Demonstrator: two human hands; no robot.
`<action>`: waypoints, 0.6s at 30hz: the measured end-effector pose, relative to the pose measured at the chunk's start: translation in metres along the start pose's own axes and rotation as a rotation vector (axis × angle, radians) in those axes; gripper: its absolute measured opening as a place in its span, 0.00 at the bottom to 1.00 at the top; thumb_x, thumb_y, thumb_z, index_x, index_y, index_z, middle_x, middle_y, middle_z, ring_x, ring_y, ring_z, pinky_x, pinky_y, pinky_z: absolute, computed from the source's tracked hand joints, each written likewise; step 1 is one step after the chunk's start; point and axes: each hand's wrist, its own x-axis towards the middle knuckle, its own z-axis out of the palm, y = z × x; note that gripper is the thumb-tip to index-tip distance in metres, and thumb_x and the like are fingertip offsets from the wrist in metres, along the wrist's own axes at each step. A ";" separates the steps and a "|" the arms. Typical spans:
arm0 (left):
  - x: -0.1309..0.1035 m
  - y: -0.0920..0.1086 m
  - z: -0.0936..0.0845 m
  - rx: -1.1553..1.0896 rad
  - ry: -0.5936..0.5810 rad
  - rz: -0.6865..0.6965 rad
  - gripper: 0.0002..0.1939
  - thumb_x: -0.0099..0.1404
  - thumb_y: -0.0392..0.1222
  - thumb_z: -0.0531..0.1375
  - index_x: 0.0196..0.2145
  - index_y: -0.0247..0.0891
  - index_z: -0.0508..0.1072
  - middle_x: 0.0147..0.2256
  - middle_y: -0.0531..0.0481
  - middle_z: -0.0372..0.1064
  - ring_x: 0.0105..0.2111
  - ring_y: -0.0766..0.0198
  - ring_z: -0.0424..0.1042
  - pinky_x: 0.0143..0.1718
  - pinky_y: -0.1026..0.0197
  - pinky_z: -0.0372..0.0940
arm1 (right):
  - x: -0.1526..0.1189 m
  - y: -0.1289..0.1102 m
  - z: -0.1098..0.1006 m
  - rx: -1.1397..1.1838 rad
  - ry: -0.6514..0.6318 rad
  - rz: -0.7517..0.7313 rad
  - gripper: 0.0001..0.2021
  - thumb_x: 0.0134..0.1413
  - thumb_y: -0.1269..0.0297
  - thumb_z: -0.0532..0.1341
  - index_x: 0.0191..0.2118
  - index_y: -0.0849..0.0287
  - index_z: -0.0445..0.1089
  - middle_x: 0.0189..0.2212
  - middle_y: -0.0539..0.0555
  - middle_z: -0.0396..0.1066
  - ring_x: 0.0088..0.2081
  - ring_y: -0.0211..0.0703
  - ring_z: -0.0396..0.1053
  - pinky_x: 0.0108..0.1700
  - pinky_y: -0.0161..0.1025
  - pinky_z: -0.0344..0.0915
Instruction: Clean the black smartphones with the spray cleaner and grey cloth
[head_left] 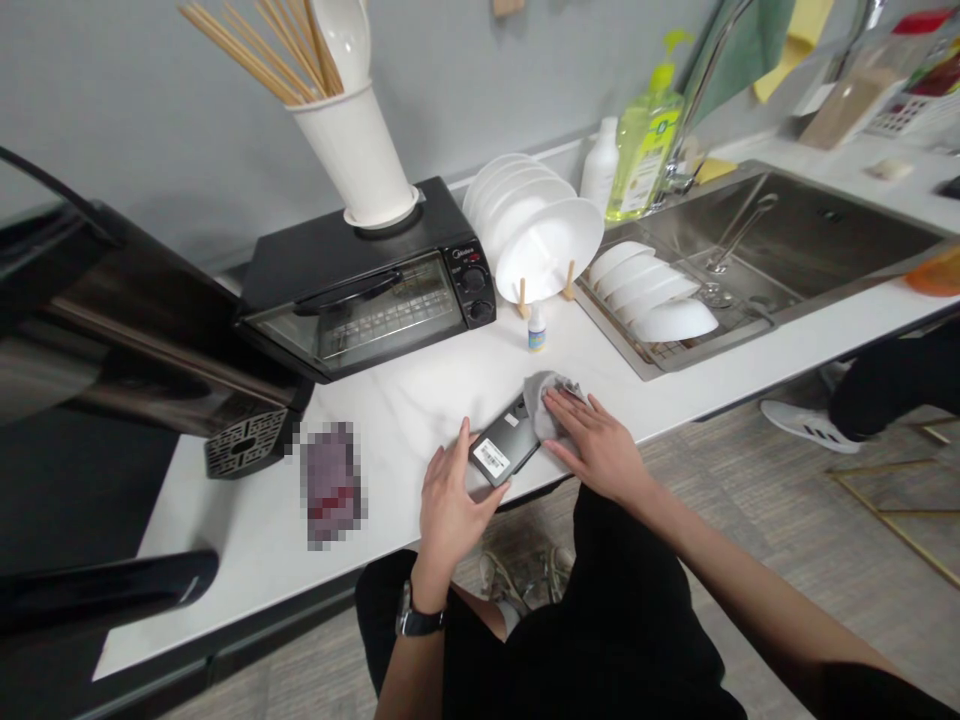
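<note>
A dark grey phone (511,440) with a white barcode label lies on the counter close to its front edge. My left hand (450,495) holds the phone's near end, with the thumb at the lower corner and the fingers along the left side. A crumpled grey cloth (541,400) covers the phone's far right end. My right hand (596,440) presses this cloth down with its fingers, the thumb apart from them; the palm side is hidden. Just beyond the cloth, a small white bottle (536,330) with a blue and yellow label stands upright.
A black toaster oven (360,285) carries a white utensil holder (356,150). White plates (551,250) stand in a rack beside the sink (795,215), which holds several white bowls (671,318). A black machine (172,320) and a pixelated item (330,485) are at left. Someone's shoe (810,425) shows at right.
</note>
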 end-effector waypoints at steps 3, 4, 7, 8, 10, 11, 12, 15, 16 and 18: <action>0.000 -0.001 0.000 -0.009 -0.004 0.009 0.56 0.65 0.45 0.71 0.77 0.50 0.41 0.63 0.44 0.71 0.63 0.47 0.70 0.69 0.40 0.59 | 0.021 -0.012 0.014 -0.015 0.033 0.004 0.37 0.72 0.44 0.57 0.74 0.66 0.57 0.71 0.66 0.59 0.73 0.64 0.56 0.72 0.66 0.57; -0.001 -0.002 0.000 -0.015 -0.004 0.012 0.56 0.65 0.45 0.71 0.77 0.50 0.40 0.63 0.44 0.71 0.63 0.47 0.70 0.69 0.40 0.59 | 0.024 -0.024 0.019 0.005 0.026 -0.026 0.38 0.71 0.42 0.57 0.73 0.67 0.58 0.71 0.66 0.60 0.74 0.64 0.55 0.72 0.66 0.56; -0.002 -0.006 0.001 -0.010 -0.011 0.026 0.56 0.65 0.45 0.70 0.78 0.47 0.38 0.66 0.41 0.68 0.63 0.45 0.70 0.67 0.40 0.62 | 0.019 -0.068 0.031 0.124 -0.058 -0.192 0.40 0.70 0.39 0.56 0.72 0.69 0.60 0.71 0.67 0.60 0.73 0.61 0.58 0.74 0.63 0.54; -0.003 -0.007 0.001 -0.002 -0.009 0.017 0.56 0.65 0.44 0.69 0.78 0.47 0.38 0.67 0.39 0.66 0.63 0.43 0.70 0.66 0.40 0.63 | 0.013 -0.080 0.032 0.169 -0.092 -0.245 0.40 0.70 0.39 0.56 0.72 0.69 0.59 0.71 0.67 0.61 0.71 0.59 0.61 0.74 0.62 0.53; -0.003 -0.007 0.002 0.002 -0.004 -0.017 0.57 0.64 0.43 0.70 0.78 0.46 0.38 0.67 0.39 0.66 0.62 0.43 0.70 0.64 0.40 0.65 | 0.002 -0.088 0.030 0.232 -0.135 -0.303 0.39 0.71 0.39 0.55 0.73 0.66 0.57 0.70 0.65 0.63 0.67 0.56 0.67 0.75 0.60 0.52; -0.003 -0.007 0.002 -0.006 -0.003 -0.033 0.58 0.63 0.42 0.70 0.78 0.47 0.38 0.66 0.40 0.68 0.62 0.43 0.70 0.64 0.40 0.65 | -0.003 -0.083 0.027 0.243 -0.142 -0.302 0.38 0.71 0.40 0.55 0.74 0.63 0.56 0.69 0.63 0.64 0.65 0.55 0.69 0.75 0.60 0.53; -0.002 -0.006 0.002 -0.018 -0.002 -0.042 0.58 0.63 0.42 0.71 0.78 0.47 0.38 0.64 0.41 0.70 0.62 0.44 0.70 0.65 0.40 0.64 | -0.005 -0.074 0.023 0.237 -0.137 -0.283 0.37 0.72 0.41 0.55 0.74 0.61 0.56 0.69 0.61 0.65 0.65 0.54 0.70 0.75 0.60 0.53; 0.000 -0.002 0.002 -0.044 0.006 -0.020 0.59 0.63 0.44 0.72 0.77 0.49 0.38 0.61 0.45 0.72 0.62 0.47 0.69 0.68 0.40 0.60 | -0.003 -0.037 0.013 0.124 -0.059 -0.129 0.32 0.75 0.47 0.54 0.75 0.58 0.55 0.71 0.60 0.62 0.68 0.58 0.65 0.73 0.65 0.54; 0.000 -0.001 0.002 -0.044 0.013 -0.011 0.59 0.63 0.45 0.72 0.77 0.49 0.38 0.62 0.45 0.72 0.62 0.47 0.69 0.68 0.41 0.60 | -0.001 -0.028 0.012 0.077 -0.021 -0.072 0.32 0.75 0.48 0.54 0.75 0.59 0.55 0.71 0.61 0.60 0.70 0.60 0.62 0.73 0.67 0.54; 0.000 -0.001 0.003 -0.039 0.020 -0.003 0.59 0.63 0.46 0.72 0.77 0.49 0.39 0.62 0.45 0.72 0.62 0.47 0.69 0.67 0.41 0.61 | 0.002 -0.024 0.013 0.023 0.029 -0.041 0.33 0.74 0.48 0.55 0.75 0.62 0.55 0.72 0.63 0.59 0.73 0.64 0.56 0.72 0.68 0.54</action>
